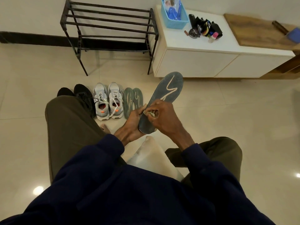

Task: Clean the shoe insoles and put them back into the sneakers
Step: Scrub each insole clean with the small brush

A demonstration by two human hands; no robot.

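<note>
The left hand [133, 120] holds the heel end of a dark blue insole [164, 101] from under it. The right hand [164, 117] pinches a small cloth [151, 113] against the insole. On the floor [227, 111] lie two more insoles [133, 101], just beside the grey sneakers [108, 100], with black shoes [81, 93] beside those

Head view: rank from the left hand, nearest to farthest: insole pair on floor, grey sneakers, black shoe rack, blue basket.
1. Insole pair on floor: just beyond the left hand, beside the sneakers.
2. Grey sneakers: on the floor, left of those insoles.
3. Black shoe rack: against the wall, farther back.
4. Blue basket: on the white cabinet, back right.
</note>
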